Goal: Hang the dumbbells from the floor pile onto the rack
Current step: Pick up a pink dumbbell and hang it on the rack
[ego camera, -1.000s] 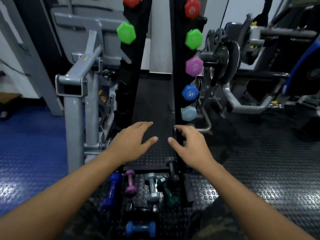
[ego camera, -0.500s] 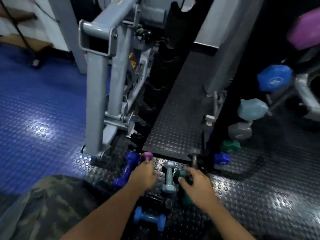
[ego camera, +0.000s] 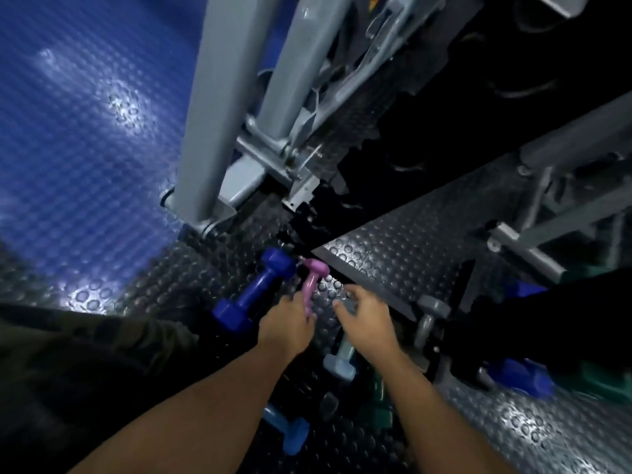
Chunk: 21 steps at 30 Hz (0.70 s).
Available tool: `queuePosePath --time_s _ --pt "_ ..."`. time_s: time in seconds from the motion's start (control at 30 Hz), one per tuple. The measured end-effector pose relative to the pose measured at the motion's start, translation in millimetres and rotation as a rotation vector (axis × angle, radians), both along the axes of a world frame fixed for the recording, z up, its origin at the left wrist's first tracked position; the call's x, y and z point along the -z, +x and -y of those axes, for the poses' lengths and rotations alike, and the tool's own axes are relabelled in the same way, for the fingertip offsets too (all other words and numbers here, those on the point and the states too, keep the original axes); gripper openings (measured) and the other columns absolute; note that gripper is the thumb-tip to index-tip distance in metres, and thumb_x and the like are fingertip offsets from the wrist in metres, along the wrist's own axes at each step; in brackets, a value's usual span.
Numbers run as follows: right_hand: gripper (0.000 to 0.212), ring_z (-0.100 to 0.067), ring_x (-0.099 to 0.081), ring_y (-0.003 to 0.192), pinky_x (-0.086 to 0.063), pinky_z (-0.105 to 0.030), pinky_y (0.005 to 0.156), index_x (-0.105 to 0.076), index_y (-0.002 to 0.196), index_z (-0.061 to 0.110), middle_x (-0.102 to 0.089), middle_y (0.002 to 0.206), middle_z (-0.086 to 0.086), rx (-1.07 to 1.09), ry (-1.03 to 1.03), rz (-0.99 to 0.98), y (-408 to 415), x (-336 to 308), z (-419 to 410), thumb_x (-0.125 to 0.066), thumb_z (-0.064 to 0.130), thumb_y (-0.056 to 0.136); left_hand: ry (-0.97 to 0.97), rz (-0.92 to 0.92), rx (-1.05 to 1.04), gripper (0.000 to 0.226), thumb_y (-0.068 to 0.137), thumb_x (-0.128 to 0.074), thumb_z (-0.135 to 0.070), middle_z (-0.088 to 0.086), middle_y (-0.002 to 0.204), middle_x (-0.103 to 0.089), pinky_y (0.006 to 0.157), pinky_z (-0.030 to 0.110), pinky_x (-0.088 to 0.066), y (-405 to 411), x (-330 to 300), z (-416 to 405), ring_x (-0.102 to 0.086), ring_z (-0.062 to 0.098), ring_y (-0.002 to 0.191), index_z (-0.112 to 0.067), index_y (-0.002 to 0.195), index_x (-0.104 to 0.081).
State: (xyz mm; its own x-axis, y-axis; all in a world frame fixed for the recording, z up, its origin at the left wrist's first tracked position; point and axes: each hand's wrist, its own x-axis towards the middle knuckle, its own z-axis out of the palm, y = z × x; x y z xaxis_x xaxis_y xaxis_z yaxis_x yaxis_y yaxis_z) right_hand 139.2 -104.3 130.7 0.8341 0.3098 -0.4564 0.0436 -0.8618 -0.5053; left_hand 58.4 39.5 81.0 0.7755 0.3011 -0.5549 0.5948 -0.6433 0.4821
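Note:
The floor pile lies on black studded matting. My left hand [ego camera: 287, 325] is closed around the handle of a pink dumbbell [ego camera: 314, 268], whose far head points away from me. My right hand [ego camera: 366, 319] curls over the upper end of a pale blue dumbbell [ego camera: 339, 367] that rests on the floor. A dark blue dumbbell [ego camera: 253, 295] lies left of the pink one. Also in the pile are a grey dumbbell [ego camera: 429, 316], a green dumbbell [ego camera: 380, 401] and a light blue dumbbell [ego camera: 289, 434]. The rack's black upright [ego camera: 513, 316] crosses the right side, with a blue dumbbell [ego camera: 519, 374] hanging low on it.
A grey machine frame [ego camera: 212, 114] stands just beyond the pile at the upper left. A raised studded ramp [ego camera: 403, 254] runs up to the right. Blue studded floor [ego camera: 85, 148] spreads to the left. My camouflage trouser knee [ego camera: 85, 354] is at lower left.
The view has dropped and closed in on the pile. My left hand has closed on the pink dumbbell. My right hand has shifted from the green dumbbell to the pale blue one.

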Motion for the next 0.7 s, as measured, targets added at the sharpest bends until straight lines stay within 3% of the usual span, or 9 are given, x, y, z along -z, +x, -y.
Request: queuePosePath --time_s 0.13,0.23,0.33,0.43,0.53,0.63,0.7 --pt "0.04 -0.019 -0.07 0.09 -0.058 -0.038 0.082 -0.066 0.13 0.022 -0.072 0.103 0.0 -0.022 0.019 -0.023 18.3 38.8 -27.6 -0.065 0.041 0.095 -0.017 -0.051 -0.042 0.038 0.105 -0.05 -0.046 0.011 0.121 -0.057 0.079 0.041 -0.053 8.5 32.4 1.3 -0.067 0.029 0.102 -0.018 0.13 -0.049" --pt "0.033 -0.019 -0.067 0.064 -0.055 -0.034 0.06 -0.069 0.126 0.025 -0.069 0.079 0.004 -0.042 -0.004 -0.025 37.8 64.1 -44.8 -0.065 0.033 0.094 -0.032 -0.127 -0.072 0.048 0.103 -0.051 -0.049 0.019 0.13 -0.053 0.086 0.045 -0.052 14.5 55.5 1.1 -0.064 0.038 0.111 -0.015 0.136 -0.044" --pt "0.031 -0.018 -0.068 0.062 -0.053 -0.032 0.055 -0.068 0.127 0.027 -0.07 0.083 0.003 0.012 -0.052 -0.072 57.1 86.5 -58.7 -0.064 0.034 0.098 -0.094 -0.166 -0.144 0.058 0.1 -0.054 -0.055 0.02 0.126 -0.062 0.087 0.045 -0.052 20.9 77.8 -1.6 -0.065 0.04 0.111 -0.016 0.14 -0.042" --pt "0.018 -0.016 -0.068 0.069 -0.055 -0.03 0.062 -0.069 0.116 0.023 -0.068 0.086 0.003 0.124 -0.111 -0.088 70.4 109.9 -72.3 -0.065 0.031 0.1 -0.205 -0.186 -0.248 0.07 0.1 -0.053 -0.057 0.017 0.127 -0.067 0.092 0.042 -0.052 26.3 95.0 -5.5 -0.065 0.04 0.113 -0.021 0.156 -0.033" --pt "0.011 -0.023 -0.071 0.08 -0.062 -0.038 0.074 -0.07 0.106 0.024 -0.071 0.101 -0.005 0.142 -0.166 -0.038 78.3 129.4 -85.7 -0.067 0.029 0.096 -0.26 -0.188 -0.29 0.067 0.098 -0.052 -0.058 0.012 0.117 -0.07 0.089 0.043 -0.056 30.7 109.5 -4.9 -0.068 0.035 0.102 -0.024 0.154 -0.036" --pt "0.03 -0.03 -0.069 0.1 -0.055 -0.033 0.089 -0.067 0.125 0.023 -0.062 0.129 -0.009 0.034 -0.166 -0.068 82.8 144.9 -93.3 -0.072 0.026 0.095 -0.23 -0.211 -0.25 0.061 0.101 -0.049 -0.059 0.013 0.113 -0.069 0.082 0.041 -0.055 35.5 123.1 -3.5 -0.069 0.035 0.1 -0.016 0.143 -0.043" --pt "0.041 -0.031 -0.068 0.108 -0.054 -0.039 0.102 -0.065 0.134 0.027 -0.05 0.144 -0.009 -0.028 -0.171 -0.119 85.3 153.6 -93.0 -0.075 0.024 0.094 -0.251 -0.223 -0.257 0.055 0.101 -0.051 -0.058 0.013 0.111 -0.069 0.082 0.04 -0.057 38.0 129.6 -1.7 -0.069 0.033 0.098 -0.013 0.133 -0.049"
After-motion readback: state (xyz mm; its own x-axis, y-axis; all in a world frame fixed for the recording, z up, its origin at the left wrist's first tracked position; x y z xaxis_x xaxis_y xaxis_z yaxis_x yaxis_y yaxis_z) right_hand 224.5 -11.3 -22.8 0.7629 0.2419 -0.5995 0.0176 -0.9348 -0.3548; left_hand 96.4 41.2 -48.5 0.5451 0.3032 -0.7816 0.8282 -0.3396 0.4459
